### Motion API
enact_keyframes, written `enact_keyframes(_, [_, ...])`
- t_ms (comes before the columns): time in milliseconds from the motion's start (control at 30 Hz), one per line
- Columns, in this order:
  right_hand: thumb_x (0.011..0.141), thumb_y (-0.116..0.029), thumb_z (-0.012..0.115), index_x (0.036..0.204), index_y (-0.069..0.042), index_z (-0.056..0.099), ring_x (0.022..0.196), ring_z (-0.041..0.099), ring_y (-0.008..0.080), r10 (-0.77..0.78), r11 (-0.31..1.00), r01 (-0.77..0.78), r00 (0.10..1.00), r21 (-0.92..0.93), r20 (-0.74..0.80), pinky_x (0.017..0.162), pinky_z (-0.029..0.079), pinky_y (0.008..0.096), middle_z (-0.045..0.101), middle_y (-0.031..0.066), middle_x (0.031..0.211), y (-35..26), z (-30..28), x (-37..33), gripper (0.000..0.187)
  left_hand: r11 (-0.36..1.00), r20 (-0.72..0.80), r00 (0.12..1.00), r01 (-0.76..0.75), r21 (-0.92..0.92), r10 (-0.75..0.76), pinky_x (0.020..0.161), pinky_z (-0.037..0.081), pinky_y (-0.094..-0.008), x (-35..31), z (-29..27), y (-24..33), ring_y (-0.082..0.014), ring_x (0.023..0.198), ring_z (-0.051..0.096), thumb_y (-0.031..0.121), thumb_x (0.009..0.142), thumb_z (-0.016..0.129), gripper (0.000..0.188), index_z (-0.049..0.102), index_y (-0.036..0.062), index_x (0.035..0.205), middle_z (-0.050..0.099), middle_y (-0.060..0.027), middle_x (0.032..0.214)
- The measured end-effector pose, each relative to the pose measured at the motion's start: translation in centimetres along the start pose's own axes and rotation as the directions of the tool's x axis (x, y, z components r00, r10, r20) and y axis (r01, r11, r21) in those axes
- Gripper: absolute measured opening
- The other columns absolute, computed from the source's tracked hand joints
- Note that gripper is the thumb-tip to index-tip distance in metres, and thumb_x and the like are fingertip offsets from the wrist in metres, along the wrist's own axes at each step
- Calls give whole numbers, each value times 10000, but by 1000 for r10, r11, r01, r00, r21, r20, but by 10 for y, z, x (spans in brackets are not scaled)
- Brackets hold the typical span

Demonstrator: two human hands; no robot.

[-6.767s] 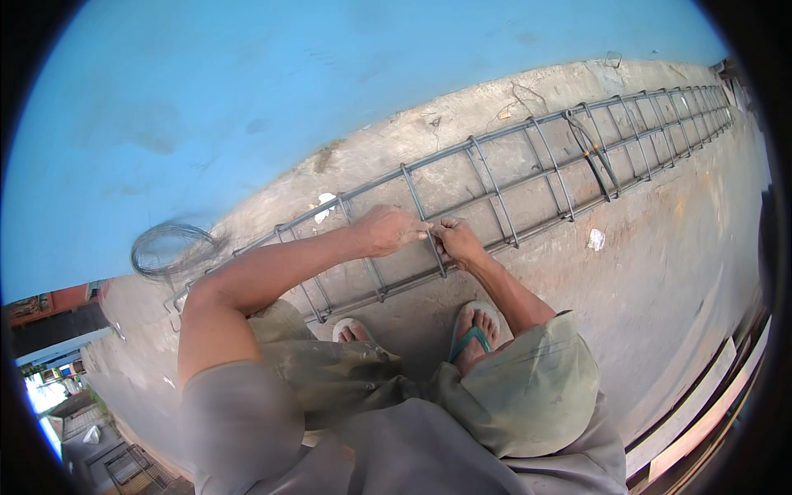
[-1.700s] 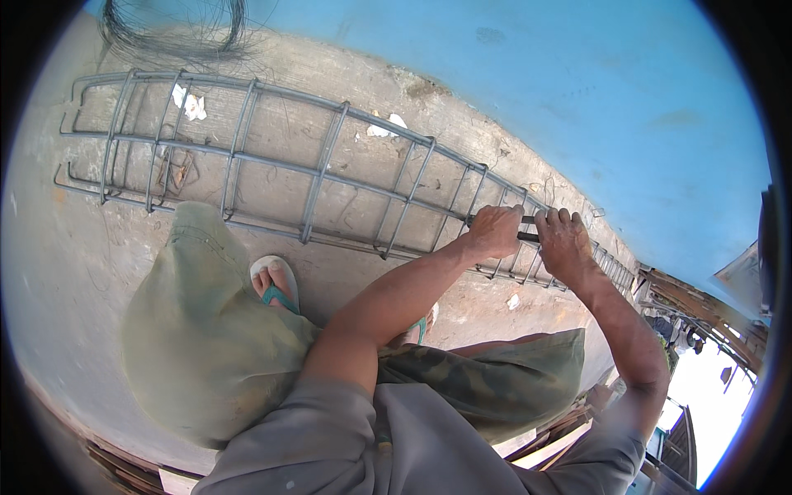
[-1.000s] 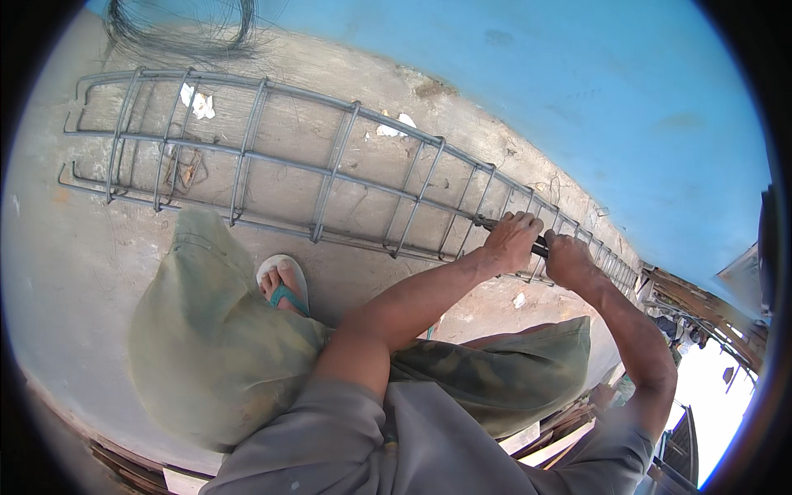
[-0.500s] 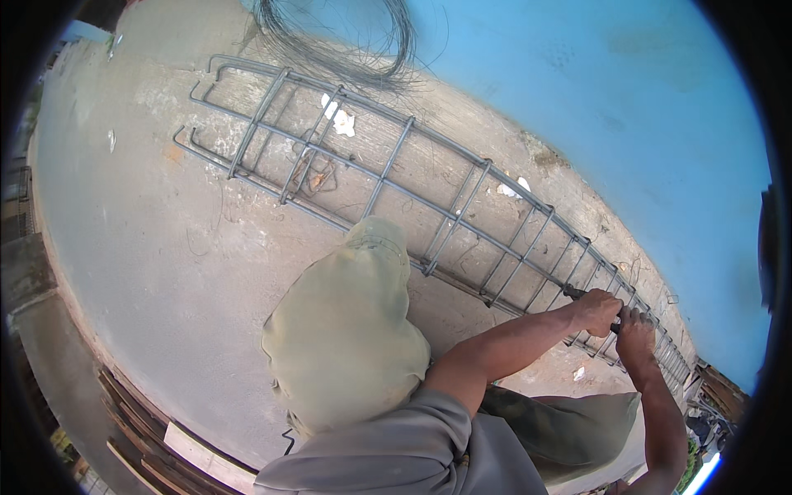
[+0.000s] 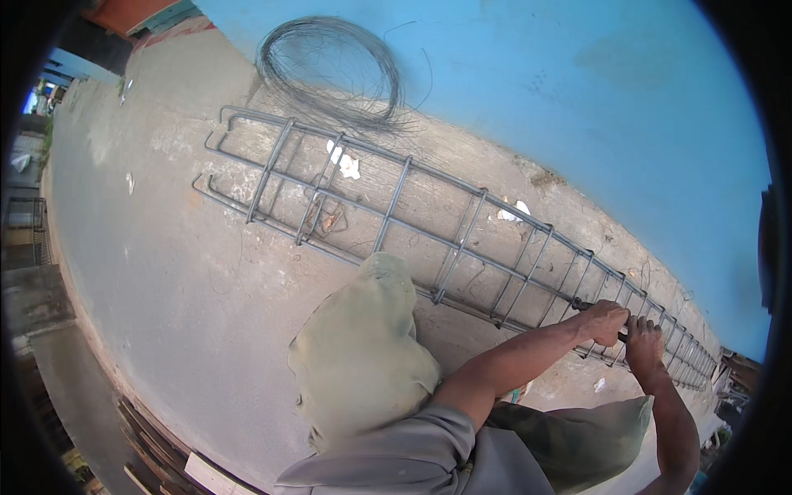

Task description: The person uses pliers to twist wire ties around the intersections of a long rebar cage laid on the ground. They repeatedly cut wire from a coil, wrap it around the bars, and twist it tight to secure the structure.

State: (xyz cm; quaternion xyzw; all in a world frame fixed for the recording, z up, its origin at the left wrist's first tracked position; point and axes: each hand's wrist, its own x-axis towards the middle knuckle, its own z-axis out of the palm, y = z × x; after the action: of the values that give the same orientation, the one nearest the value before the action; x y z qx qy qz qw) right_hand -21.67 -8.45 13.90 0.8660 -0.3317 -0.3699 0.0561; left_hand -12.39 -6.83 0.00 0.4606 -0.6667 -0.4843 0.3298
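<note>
A long cage of grey steel rebar (image 5: 386, 216), with rods tied to square stirrups, lies on the concrete ground and runs from upper left to lower right. My left hand (image 5: 606, 320) is closed around a dark, bar-like tool (image 5: 583, 305), its knobbed end reaching to the cage's rods. Right beside it, my right hand (image 5: 644, 340) is closed at the other end of the same tool. Fingers cover most of the handle, so its exact kind does not show. Both hands are at the cage's narrow-looking right part.
A loose coil of thin wire (image 5: 330, 70) lies by the blue wall (image 5: 577, 82) beyond the cage. White scraps (image 5: 346, 165) are scattered under the rods. My clothed knee (image 5: 363, 355) is close to the cage's near side. Wooden planks (image 5: 165, 450) lie at lower left.
The view has shifted, so the cage and wire coil appear lower. Both hands stay together on the tool, in nearly the same place along the cage.
</note>
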Motion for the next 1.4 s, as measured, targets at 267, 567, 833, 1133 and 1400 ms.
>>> enact_keyframes(267, [867,-220,699,1026,32,605,593,676,234,-105,578,-544,690,609,717,538,541,366,683,115,742,33,-12,0,311,974,-89,990,-93,204,114,971,407,-427,-25,18,13,-324,1125,548,26,675,652,450,559,2,1115,610,-182,1073])
enact_keyframes(567, [921,-279,629,1065,-16,615,661,654,186,-498,296,-650,520,700,694,581,544,329,665,93,844,58,52,-24,300,954,561,822,-83,287,-97,885,493,-400,-1,-19,45,-312,1013,655,284,593,830,617,650,37,1129,695,-168,1054])
enact_keyframes(833, [875,-240,662,1074,-2,615,810,580,134,-158,134,-124,977,983,145,692,489,317,657,64,885,17,142,-79,313,989,143,988,-43,-143,64,1029,451,-386,-6,-34,48,-272,1182,586,197,702,805,643,557,9,1264,633,-164,1236])
enact_keyframes(1133, [931,-280,654,907,-52,581,655,553,88,250,-403,-78,949,912,192,567,440,272,597,0,720,-61,183,-128,240,884,-935,163,-310,-351,-314,729,505,-285,-20,-178,26,-166,819,628,147,884,695,273,586,-36,1056,640,-103,911])
enact_keyframes(1400, [947,-313,625,1012,6,556,599,605,148,416,-486,73,896,871,157,526,476,286,598,68,708,-76,192,-48,333,936,-987,-78,-335,-109,-142,748,498,-270,-38,-206,47,-177,904,575,102,870,687,354,499,-30,1140,560,-118,983])
